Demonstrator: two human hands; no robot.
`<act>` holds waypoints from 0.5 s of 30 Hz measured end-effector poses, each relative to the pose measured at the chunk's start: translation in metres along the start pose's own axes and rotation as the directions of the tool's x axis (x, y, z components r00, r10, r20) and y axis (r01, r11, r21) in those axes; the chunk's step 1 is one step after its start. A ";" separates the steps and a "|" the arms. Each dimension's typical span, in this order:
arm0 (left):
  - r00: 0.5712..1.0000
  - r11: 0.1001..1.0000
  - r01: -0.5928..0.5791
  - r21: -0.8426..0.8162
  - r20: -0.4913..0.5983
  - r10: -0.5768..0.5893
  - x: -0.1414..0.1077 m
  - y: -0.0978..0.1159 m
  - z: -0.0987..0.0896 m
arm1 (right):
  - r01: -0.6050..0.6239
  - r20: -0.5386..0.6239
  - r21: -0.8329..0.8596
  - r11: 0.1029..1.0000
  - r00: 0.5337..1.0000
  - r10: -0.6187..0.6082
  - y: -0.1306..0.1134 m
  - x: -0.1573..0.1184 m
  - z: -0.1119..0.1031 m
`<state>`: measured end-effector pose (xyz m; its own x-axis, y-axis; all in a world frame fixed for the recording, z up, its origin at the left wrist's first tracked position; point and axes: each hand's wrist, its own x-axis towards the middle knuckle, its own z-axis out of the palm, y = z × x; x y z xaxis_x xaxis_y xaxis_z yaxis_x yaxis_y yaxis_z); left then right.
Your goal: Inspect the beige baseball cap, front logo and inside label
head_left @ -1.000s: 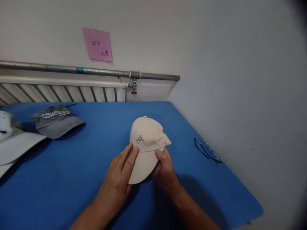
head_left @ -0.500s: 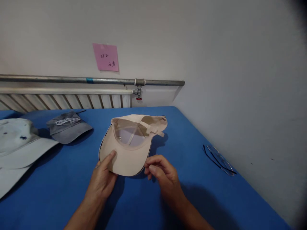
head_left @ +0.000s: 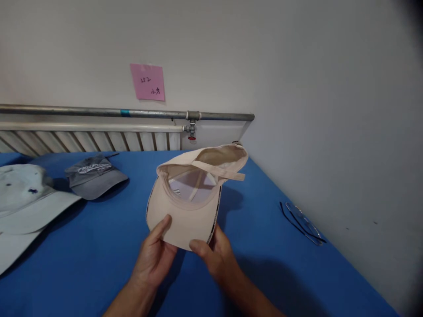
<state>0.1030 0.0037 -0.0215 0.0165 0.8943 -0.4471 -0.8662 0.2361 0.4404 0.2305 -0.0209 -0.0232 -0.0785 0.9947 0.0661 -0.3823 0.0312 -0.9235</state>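
Observation:
A cream baseball cap (head_left: 185, 224) is held up over the blue surface, its underside facing me and its brim towards me. Its inner crown shows, and a loose strap (head_left: 220, 170) sticks out at the back right. My left hand (head_left: 155, 255) grips the brim's left front part, thumb on the underside and fingers behind it. On the brim's right front corner is my right hand (head_left: 216, 253), thumb on the near face, its other fingers mostly hidden behind the brim.
On the left of the blue surface (head_left: 99, 246) lie a grey cap (head_left: 95, 176) and pale stacked caps (head_left: 26, 193). Folded-out glasses (head_left: 302, 223) lie near the right wall. A radiator (head_left: 82, 140), pipes (head_left: 148, 114) and a pink note (head_left: 148, 82) are at the back.
My right hand has moved from beside the brim to gripping its right corner. The cap has shifted right and been raised and tilted, with its strap swinging further out. My left hand moved along with it.

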 end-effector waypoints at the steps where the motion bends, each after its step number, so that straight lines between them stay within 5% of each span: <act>1: 1.000 1.000 0.001 0.017 0.014 -0.002 -0.001 -0.004 0.000 | -0.008 -0.041 -0.042 0.999 0.999 0.006 0.002 0.000 -0.001; 8: 0.996 0.974 -0.034 0.223 0.092 0.014 0.004 0.012 -0.010 | -0.173 -0.195 -0.224 0.959 0.972 0.130 0.009 0.008 -0.025; 15: 0.998 0.909 -0.052 0.414 -0.022 0.067 0.021 0.042 -0.020 | -0.077 -0.057 -0.456 0.887 0.997 0.057 0.006 0.010 -0.032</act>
<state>0.0571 0.0243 -0.0282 -0.0525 0.8994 -0.4339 -0.5811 0.3259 0.7458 0.2569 -0.0076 -0.0400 -0.0479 0.9988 -0.0081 0.0866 -0.0040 -0.9962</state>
